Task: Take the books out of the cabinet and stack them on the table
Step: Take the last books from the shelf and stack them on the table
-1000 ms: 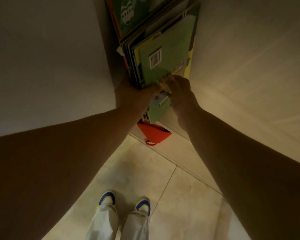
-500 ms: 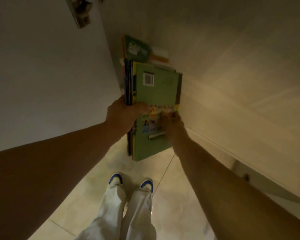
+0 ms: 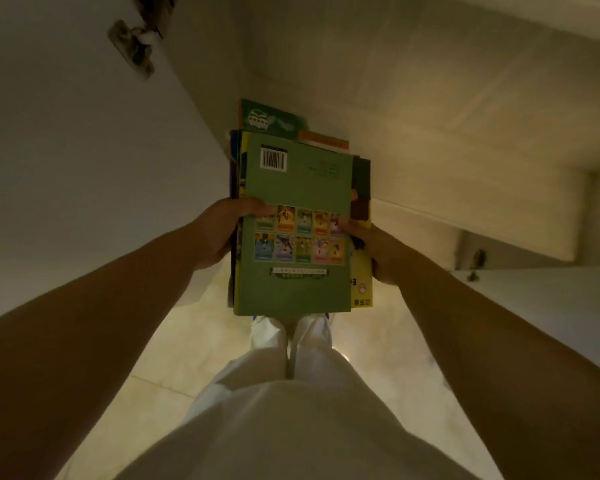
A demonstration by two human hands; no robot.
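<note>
I hold a stack of books [image 3: 302,188] flat between both hands, above my feet. The top one is green, back cover up, with a barcode and rows of small pictures. A yellow book [image 3: 361,285] sticks out at the lower right of the stack. My left hand [image 3: 219,233] grips the stack's left edge, thumb on the cover. My right hand [image 3: 378,251] grips the right edge. Behind the stack, a dark green book [image 3: 271,121] and an orange one [image 3: 323,142] lie in the cabinet [image 3: 430,140].
The cabinet's open white door [image 3: 66,150] stands at my left, with a hinge [image 3: 132,46] near its top. Another door with a hinge [image 3: 475,261] is at the right. Pale floor tiles [image 3: 187,341] lie below, with my white-trousered legs and shoes.
The stack has come out of the cabinet toward me and turned from upright to flat. Both hands stayed on it, and the view has pulled back from the shelf.
</note>
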